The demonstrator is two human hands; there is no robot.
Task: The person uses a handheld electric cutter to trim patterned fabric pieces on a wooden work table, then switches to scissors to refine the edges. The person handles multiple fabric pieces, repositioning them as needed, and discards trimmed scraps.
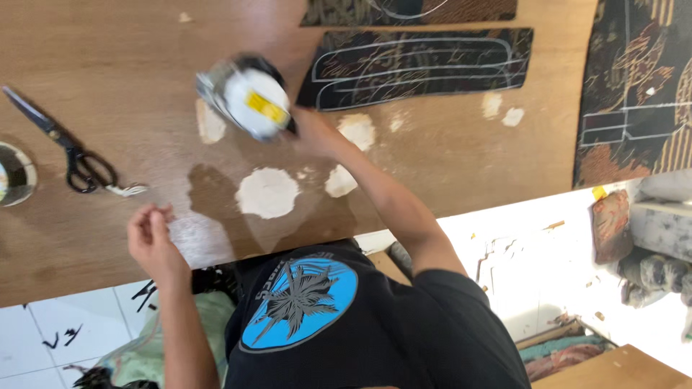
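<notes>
Holding a white tub (249,101) in the right hand (311,133), fingers clenched around its far side, tub lying tilted and blurred above the wooden board (108,65). It is hanging just over the cluster of white paste patches (267,192), apart from the surface as far as I can tell.

Left hand (150,241) is resting at the board's near edge beside a pale smear, fingers half curled. Nothing is showing in it, and I cannot tell whether it is pinching something small.

Judging the step: paste work on the board is under way, with the tub being tipped or shaken over the patches. Any next move is calling for a steady wrist and keeping the tub clear of the dark patterned strip (418,66) just beyond it.

Labels: a yellow rectangular label (267,108) is sitting on the tub's white rounded face, print too blurred to make out. No other packages or signs are showing.

Scissors (61,144) are lying open-handled well to the left, near a round dish (14,173) at the frame edge.
</notes>
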